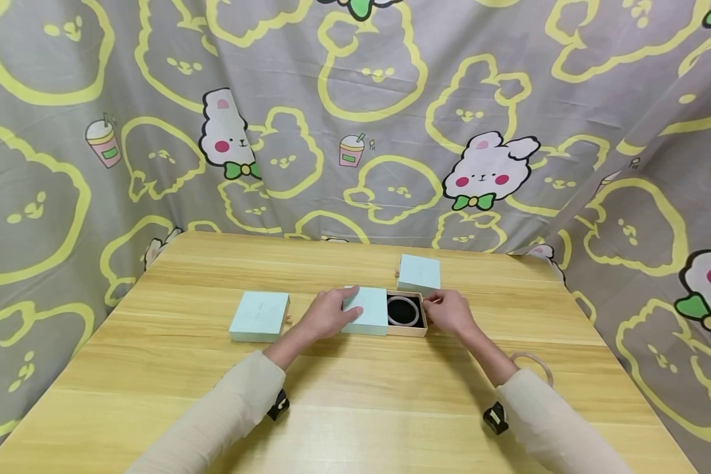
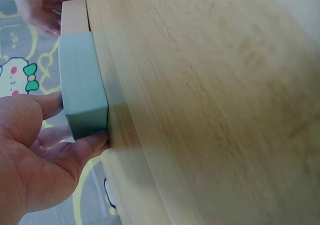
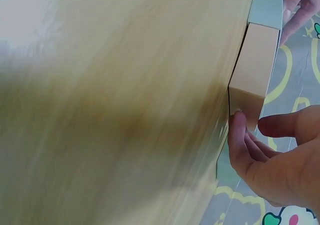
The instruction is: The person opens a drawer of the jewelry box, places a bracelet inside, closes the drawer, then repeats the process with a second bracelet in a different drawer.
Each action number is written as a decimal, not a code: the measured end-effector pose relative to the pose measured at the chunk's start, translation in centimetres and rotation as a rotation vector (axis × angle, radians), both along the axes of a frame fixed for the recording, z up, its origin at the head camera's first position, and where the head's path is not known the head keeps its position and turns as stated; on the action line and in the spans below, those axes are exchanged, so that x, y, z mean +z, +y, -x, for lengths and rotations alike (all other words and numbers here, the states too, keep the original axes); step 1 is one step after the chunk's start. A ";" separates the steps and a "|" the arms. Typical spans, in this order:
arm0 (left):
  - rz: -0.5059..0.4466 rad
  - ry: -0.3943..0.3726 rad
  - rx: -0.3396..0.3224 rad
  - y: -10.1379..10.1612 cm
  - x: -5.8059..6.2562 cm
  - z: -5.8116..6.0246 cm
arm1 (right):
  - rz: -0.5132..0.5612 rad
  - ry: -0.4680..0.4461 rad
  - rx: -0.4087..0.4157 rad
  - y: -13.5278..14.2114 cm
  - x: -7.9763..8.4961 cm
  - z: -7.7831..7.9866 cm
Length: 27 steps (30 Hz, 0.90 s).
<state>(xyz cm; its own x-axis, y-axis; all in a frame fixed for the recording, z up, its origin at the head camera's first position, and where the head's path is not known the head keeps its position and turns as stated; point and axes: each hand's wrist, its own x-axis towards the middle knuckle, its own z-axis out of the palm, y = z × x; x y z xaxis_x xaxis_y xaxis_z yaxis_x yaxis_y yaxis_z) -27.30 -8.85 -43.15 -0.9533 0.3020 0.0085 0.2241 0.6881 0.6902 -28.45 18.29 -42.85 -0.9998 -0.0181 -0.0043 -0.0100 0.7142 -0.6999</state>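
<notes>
A pale mint slide-out gift box lies on the table, its sleeve (image 1: 367, 311) to the left and its peach drawer (image 1: 407, 332) showing out to the right. Inside the drawer, a pale bangle (image 1: 417, 312) rests on black padding. My left hand (image 1: 326, 315) grips the sleeve's left end, thumb on one side and fingers on the other, as the left wrist view shows. At the drawer's outer end, my right hand (image 1: 450, 311) has its fingers bent, with a fingertip on the end face (image 3: 247, 105) and the thumb by the top edge.
One closed mint box (image 1: 261, 313) sits to the left, another (image 1: 419, 273) behind the opened box; both have small tabs. A second bangle (image 1: 533, 356) lies on the wooden table (image 1: 355, 408) beside my right forearm. A patterned curtain (image 1: 296, 131) hangs behind.
</notes>
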 end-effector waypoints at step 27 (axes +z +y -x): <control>-0.003 0.003 -0.001 -0.1 -0.2 0.1 | 0.055 -0.015 -0.027 -1.4 0.2 -0.2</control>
<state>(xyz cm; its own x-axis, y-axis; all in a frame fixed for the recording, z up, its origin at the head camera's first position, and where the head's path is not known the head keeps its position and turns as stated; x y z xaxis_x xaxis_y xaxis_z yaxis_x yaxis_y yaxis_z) -27.38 -8.95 -43.32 -0.9529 0.3032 0.0125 0.2273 0.6857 0.6915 -28.25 16.89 -42.70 -0.9998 0.0078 -0.0194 0.0196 0.6743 -0.7382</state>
